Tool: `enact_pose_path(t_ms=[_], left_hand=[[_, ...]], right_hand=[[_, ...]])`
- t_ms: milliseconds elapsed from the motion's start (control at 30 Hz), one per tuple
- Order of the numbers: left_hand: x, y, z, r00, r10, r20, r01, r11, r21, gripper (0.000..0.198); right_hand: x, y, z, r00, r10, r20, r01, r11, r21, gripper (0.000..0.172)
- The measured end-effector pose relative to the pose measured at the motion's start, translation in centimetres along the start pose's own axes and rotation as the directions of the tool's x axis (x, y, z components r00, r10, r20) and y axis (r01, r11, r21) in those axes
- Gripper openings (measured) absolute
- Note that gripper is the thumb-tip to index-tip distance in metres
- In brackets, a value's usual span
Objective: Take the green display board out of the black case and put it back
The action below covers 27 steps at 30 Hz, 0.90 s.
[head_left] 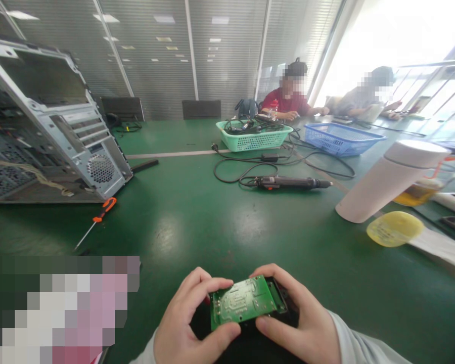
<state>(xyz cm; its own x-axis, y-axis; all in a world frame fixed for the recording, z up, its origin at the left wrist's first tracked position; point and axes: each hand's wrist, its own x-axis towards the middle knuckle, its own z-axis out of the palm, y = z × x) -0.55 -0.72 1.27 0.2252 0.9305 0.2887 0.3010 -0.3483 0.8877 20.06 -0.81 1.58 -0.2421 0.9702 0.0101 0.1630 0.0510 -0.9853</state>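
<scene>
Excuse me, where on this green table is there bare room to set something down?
Bare green tabletop lies between the orange-handled screwdriver and the electric screwdriver, ahead of the circuit board in the left hand and right hand. Crowded: black cables by the mint basket and blue basket, and around the white flask.

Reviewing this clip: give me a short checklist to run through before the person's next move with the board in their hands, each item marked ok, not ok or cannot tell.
1. Green circuit board held in both hands: ok. The left hand and right hand grip it from either side.
2. Board fully seated in the black housing: cannot tell. Fingers and the board hide the joint.
3. Solder side free of damage: cannot tell. Too small to judge.
4. Orange-handled screwdriver available: ok. It lies on the green tabletop, left of the hands.
5. Black corded electric screwdriver available: ok. It lies on the tabletop beyond the hands.
</scene>
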Motion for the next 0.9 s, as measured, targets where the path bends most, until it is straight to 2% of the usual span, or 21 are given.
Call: enact_pose_path(t_ms=[133, 300, 567, 900], left_hand=[[-0.01, -0.07, 0.02, 1.0, -0.005, -0.006, 0.005, 1.0, 0.002, 0.038], [-0.02, -0.05, 0.06, 1.0, -0.028, -0.004, 0.028, 1.0, -0.007, 0.035], [0.03, 0.0, 0.11, 0.999, -0.039, -0.003, 0.039, 0.999, -0.016, 0.035], [0.05, 0.12, 0.23, 0.999, -0.049, -0.021, 0.049, 0.999, -0.011, 0.034]], right_hand=[[0.01, 0.01, -0.04, 1.0, 0.005, -0.005, -0.005, 1.0, -0.006, 0.036], [0.12, 0.16, -0.19, 0.999, -0.002, 0.046, 0.004, 1.0, -0.025, 0.035], [-0.03, 0.48, 0.05, 0.999, 0.02, 0.03, -0.021, 1.0, 0.023, 0.036], [0.07, 0.71, -0.09, 0.999, 0.0, 0.05, 0.001, 1.0, -0.012, 0.036]])
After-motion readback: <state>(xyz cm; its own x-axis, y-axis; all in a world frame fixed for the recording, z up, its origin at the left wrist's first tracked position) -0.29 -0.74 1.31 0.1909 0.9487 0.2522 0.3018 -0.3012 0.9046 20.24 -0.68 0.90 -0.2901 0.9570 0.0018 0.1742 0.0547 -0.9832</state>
